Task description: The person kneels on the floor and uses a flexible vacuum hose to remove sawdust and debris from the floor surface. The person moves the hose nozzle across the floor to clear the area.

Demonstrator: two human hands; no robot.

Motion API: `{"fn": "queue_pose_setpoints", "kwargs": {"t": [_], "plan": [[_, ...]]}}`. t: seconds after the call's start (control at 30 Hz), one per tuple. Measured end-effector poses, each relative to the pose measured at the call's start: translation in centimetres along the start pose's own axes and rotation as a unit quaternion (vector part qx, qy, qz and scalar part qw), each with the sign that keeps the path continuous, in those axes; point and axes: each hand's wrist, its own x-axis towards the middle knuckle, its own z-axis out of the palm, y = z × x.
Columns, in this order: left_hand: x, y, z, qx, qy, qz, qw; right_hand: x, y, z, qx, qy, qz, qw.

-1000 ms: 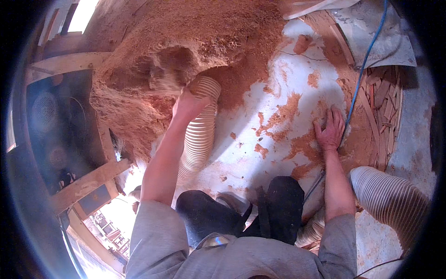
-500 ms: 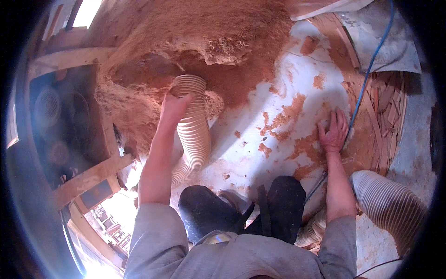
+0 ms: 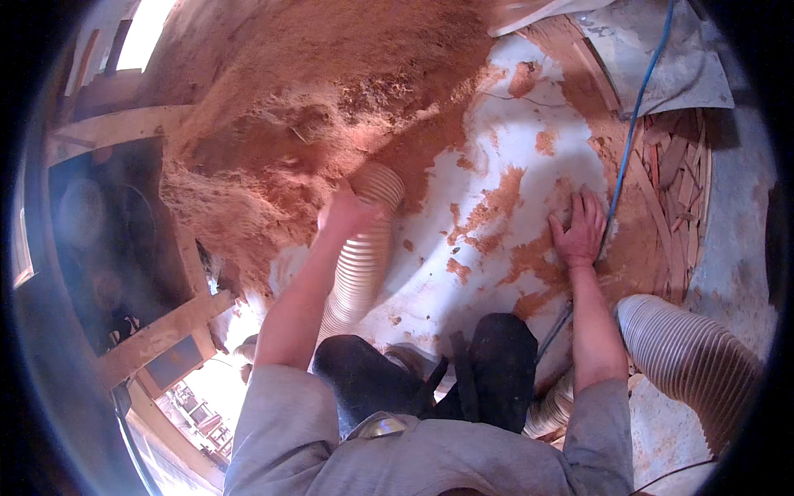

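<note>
Ribbed hose at a sawdust-like pile. The left hand [image 3: 349, 217] is wrapped around the pale ribbed hose [image 3: 361, 263] just below its mouth; the reddish pile [image 3: 273, 157] rises beyond and to the left of that hand. The right hand [image 3: 579, 236] lies palm down, fingers slightly spread and gripping nothing, on the dusty floor [image 3: 426, 256], with a blue cable [image 3: 626, 165] just beside it (a second hose [image 3: 686, 351] lies behind, to its right). The step in hand appears to be drawing up loose material; the next move probably calls for guiding the mouth back to the pile's foot while the right arm props the body. Compared with half a second earlier, the left hand and hose mouth sit farther right and nearer the body, and the dark hollow beyond them shows less.
</note>
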Motion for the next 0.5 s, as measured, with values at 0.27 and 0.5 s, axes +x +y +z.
{"fn": "queue_pose_setpoints", "kwargs": {"t": [0.27, 0.5], "plan": [[-2.4, 2.5, -7.7, -0.142, 0.162, 0.102, 0.971, -0.1, -0.3, -0.4, -0.003, 0.01, -0.005, 1.0], [0.7, 6.4, -9.2, -0.009, 0.154, 0.069, 0.986, 0.2, -0.2, 0.0, -0.002, 0.008, 0.003, 1.0]]}}
